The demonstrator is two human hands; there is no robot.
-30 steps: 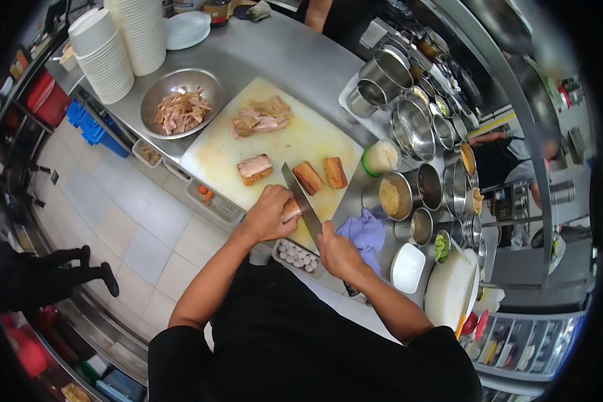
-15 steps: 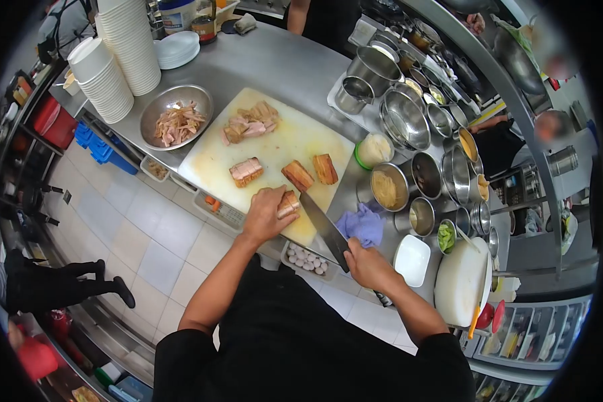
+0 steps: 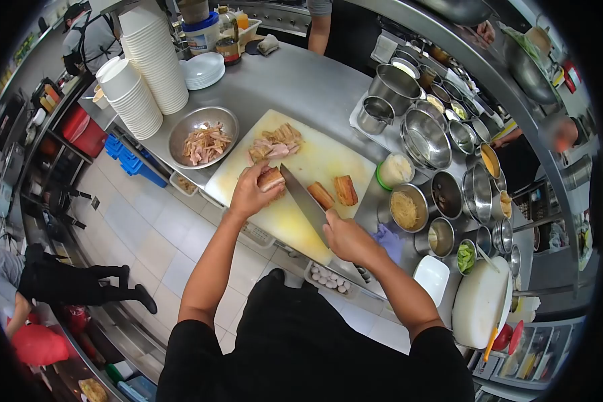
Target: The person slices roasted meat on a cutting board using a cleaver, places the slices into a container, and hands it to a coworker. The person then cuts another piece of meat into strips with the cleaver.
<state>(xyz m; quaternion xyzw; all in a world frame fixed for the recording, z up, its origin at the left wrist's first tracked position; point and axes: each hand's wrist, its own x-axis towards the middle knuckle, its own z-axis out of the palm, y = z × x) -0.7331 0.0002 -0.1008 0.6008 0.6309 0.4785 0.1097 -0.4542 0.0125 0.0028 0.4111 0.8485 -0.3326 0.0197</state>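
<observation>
My left hand (image 3: 252, 192) is closed around a block of roasted pork belly (image 3: 271, 179) on the left of the white cutting board (image 3: 248, 224). In my right hand (image 3: 348, 236) is the handle of a large kitchen knife (image 3: 304, 199). Its broad blade slants across the board, the tip just right of the held block. Two browned pork belly pieces (image 3: 320, 195) lie right of the blade. Sliced meat (image 3: 276, 143) is heaped at the board's far end. My fingers hide part of the held block.
Left of the board stands a steel bowl (image 3: 173, 137) of cut meat, with stacked white containers (image 3: 155, 63) behind. A purple cloth (image 3: 387, 242), a white dish (image 3: 431, 280) and several steel pots (image 3: 409, 206) line the right. Other people stand beyond the counter (image 3: 288, 70) and at left.
My left hand has moved up and left over the board, from the near block to one farther left. The knife has followed, leaving the two right-hand pieces. The whole view has shifted slightly.
</observation>
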